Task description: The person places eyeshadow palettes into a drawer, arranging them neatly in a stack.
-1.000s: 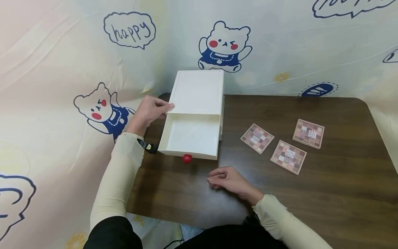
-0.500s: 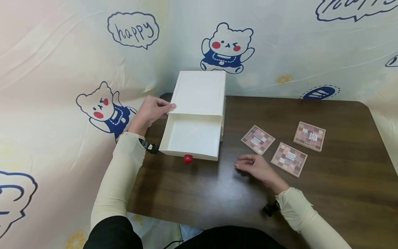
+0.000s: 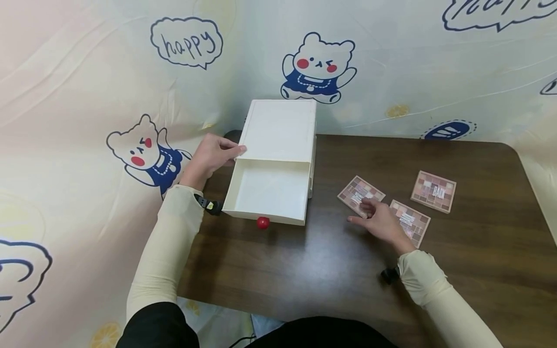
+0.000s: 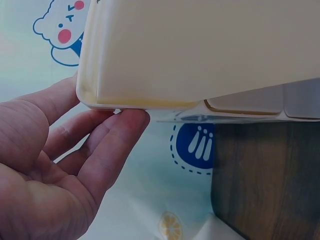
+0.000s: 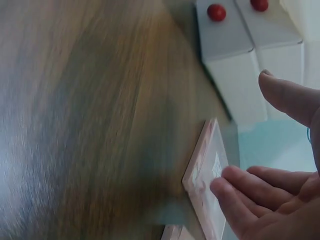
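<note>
Pale bear-print cloth (image 3: 252,63), brown wooden table (image 3: 330,266)

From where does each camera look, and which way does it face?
On the head, facing forward and down at the table and white drawer box; left hand, right hand, sleeves show.
On left wrist, facing the box; left hand shows.
On right wrist, facing table and box; right hand shows.
The head and right-wrist views share a pink square.

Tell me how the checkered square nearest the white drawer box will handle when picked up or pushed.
The checkered square looks stiff: its edges run straight. Lying flat on the table, it probably won't roll or tip. It appears thin in the right wrist view, so it's likely light.
</note>
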The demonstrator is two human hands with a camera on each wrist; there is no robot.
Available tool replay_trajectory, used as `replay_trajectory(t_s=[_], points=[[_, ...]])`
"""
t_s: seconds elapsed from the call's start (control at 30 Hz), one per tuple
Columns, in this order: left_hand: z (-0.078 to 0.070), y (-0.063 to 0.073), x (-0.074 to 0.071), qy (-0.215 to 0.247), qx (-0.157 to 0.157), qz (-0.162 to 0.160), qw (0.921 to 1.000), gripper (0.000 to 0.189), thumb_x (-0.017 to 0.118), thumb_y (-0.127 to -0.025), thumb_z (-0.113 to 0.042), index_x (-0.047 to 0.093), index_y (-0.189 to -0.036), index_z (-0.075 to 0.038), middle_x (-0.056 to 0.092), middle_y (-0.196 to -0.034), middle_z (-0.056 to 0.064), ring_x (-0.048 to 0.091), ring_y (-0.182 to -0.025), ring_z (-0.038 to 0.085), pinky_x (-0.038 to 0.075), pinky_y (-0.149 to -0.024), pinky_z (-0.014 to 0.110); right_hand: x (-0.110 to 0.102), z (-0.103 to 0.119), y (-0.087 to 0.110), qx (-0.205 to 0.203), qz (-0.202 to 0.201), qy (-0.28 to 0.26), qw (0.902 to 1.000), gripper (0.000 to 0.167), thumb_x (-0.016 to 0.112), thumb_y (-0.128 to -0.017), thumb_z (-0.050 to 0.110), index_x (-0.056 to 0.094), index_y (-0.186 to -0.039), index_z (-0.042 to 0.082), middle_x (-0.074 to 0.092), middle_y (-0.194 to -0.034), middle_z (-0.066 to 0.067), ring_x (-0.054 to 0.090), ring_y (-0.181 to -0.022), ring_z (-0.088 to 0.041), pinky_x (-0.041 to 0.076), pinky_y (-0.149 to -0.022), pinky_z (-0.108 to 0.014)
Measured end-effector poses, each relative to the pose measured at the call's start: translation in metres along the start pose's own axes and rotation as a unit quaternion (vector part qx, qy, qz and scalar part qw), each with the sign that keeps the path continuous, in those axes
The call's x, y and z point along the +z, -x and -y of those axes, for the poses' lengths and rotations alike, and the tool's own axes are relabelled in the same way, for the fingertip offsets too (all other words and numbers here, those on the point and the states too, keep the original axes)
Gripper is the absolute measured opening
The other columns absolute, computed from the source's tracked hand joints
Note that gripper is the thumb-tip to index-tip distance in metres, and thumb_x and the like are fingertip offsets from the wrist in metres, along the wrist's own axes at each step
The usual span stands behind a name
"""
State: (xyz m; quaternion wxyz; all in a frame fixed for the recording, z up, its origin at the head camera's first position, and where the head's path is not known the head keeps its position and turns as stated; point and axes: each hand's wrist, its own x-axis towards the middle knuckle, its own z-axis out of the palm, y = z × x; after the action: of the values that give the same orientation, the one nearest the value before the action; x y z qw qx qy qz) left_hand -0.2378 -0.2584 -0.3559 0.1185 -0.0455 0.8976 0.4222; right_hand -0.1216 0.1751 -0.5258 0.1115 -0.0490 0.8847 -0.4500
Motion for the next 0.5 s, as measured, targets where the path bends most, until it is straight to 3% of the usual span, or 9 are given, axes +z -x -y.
replay_trajectory(t_s=[0.27,0.4,0.5], points=[[0.001,0.0,0.0,0.0,-0.005,-0.001,1.0,0.043,0.078,-0.09,-0.035,0.075,-0.115,0.0,0.067,-0.112,0.016,0.07,-0.095,0.032,0.055,-0.091,0.047,-0.002,-0.011,-0.01,-0.03,-0.08,0.112,0.9901,0.09,0.089,-0.076,0.038,0.048,-0.14,-0.01,0.065,-0.103,-0.023,0.059,-0.085,-0.033,0.049,-0.077,-0.051],[0.001,0.0,0.0,0.0,-0.006,-0.001,1.0,0.043,0.078,-0.089,-0.035,0.074,-0.115,0.0,0.067,-0.112,0.016,0.07,-0.095,0.031,0.055,-0.09,0.046,-0.001,-0.018,-0.014,-0.035,-0.1,0.146,0.9836,0.095,0.091,-0.072,0.035,0.046,-0.141,-0.012,0.061,-0.094,-0.021,0.055,-0.083,-0.034,0.047,-0.075,-0.051],[0.001,-0.001,0.0,0.001,-0.005,-0.002,1.0,0.043,0.078,-0.089,-0.034,0.074,-0.115,0.0,0.067,-0.112,0.015,0.07,-0.094,0.031,0.055,-0.09,0.046,-0.002,-0.023,-0.016,-0.039,-0.105,0.16,0.9808,0.091,0.092,-0.071,0.036,0.049,-0.136,-0.012,0.06,-0.097,-0.023,0.055,-0.09,-0.037,0.047,-0.077,-0.053]])
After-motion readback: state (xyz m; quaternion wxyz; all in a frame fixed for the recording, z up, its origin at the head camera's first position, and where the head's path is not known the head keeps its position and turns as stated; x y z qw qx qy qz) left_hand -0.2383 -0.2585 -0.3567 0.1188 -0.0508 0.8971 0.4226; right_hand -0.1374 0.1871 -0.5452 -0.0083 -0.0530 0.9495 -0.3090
